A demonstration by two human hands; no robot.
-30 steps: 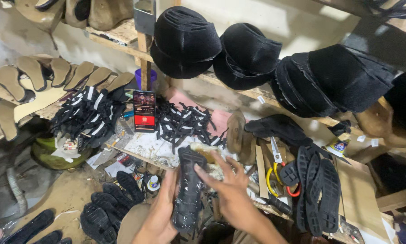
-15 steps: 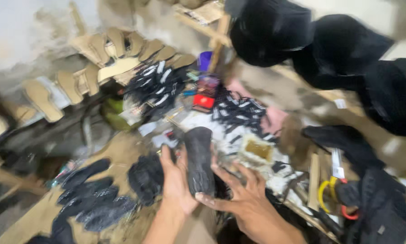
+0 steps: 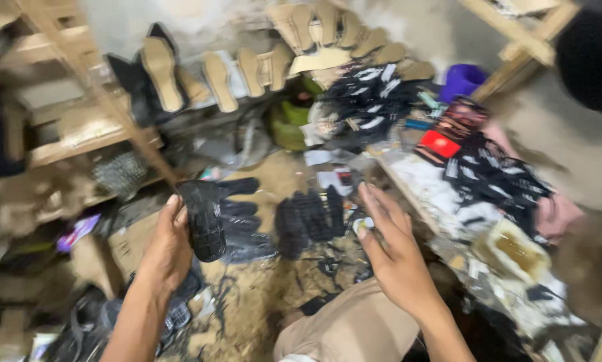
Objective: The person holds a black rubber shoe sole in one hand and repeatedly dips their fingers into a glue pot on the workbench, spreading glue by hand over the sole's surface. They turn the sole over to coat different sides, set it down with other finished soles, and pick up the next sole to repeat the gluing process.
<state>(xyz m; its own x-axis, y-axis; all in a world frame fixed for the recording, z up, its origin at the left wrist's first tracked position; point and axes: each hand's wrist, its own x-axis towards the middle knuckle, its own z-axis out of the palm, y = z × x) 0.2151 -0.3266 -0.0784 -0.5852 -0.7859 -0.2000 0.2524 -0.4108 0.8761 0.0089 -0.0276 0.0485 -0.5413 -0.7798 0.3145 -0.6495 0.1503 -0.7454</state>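
My left hand grips a black shoe sole by its lower end and holds it out to the left, over a row of black soles lying on the dirt floor. My right hand hangs open in the middle of the view with its fingers spread and nothing in it. It hovers just right of a second cluster of black soles on the floor. My knee in tan trousers shows below it.
A low worktable at the right carries black-and-white straps, a red box and a glue tray. Tan insoles lean along the back wall. Wooden shelving stands at the left.
The view has swung left toward the floor. Both hands held the black sole before; now only my left hand has it, moved out to the left, and my right hand has let go.
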